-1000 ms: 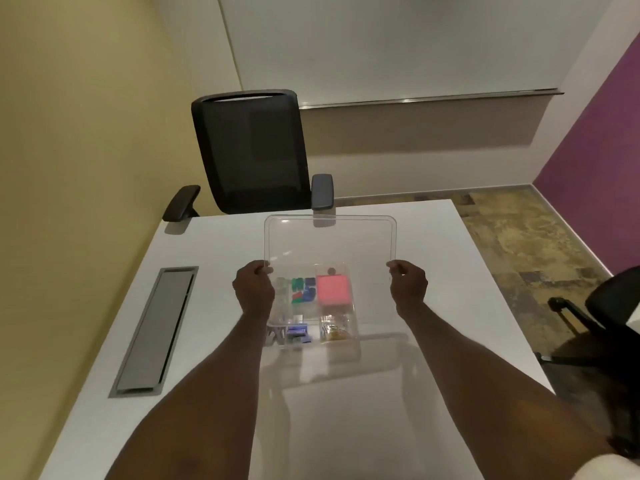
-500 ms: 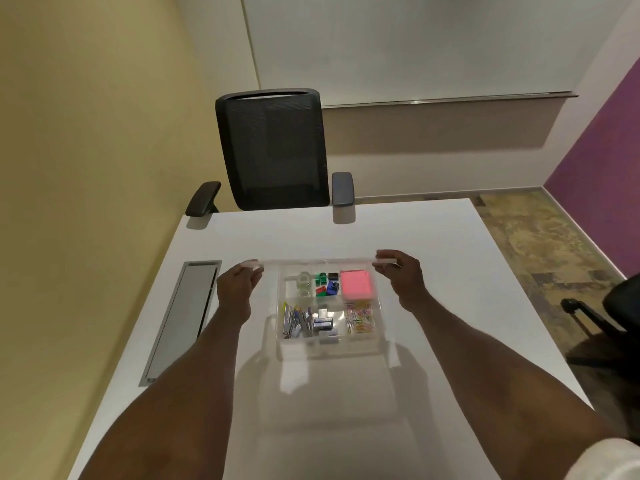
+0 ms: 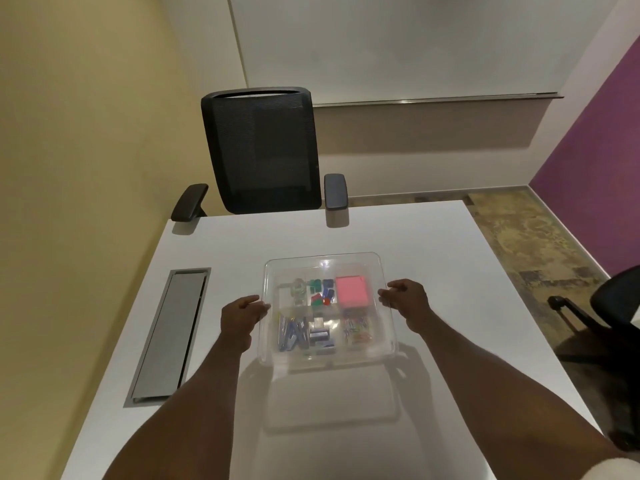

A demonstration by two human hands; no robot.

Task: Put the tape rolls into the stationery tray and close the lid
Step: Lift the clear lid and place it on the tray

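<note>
Through the clear lid [image 3: 325, 263], the small items in the stationery tray [image 3: 389, 341] blur into coloured specks, and the tape rolls [image 3: 298, 289] show only as a hazy clear shape. The picture's right edge cuts off the second chair [image 3: 613, 306], and the bottom edge cuts off both forearms and the counter [image 3: 433, 244].

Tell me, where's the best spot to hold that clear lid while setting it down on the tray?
Probably the two short side edges, one hand from each side. The clear lid is wide, flat and thin, so the left hand and right hand pinching opposite rims keep it level over the stationery tray.
</note>
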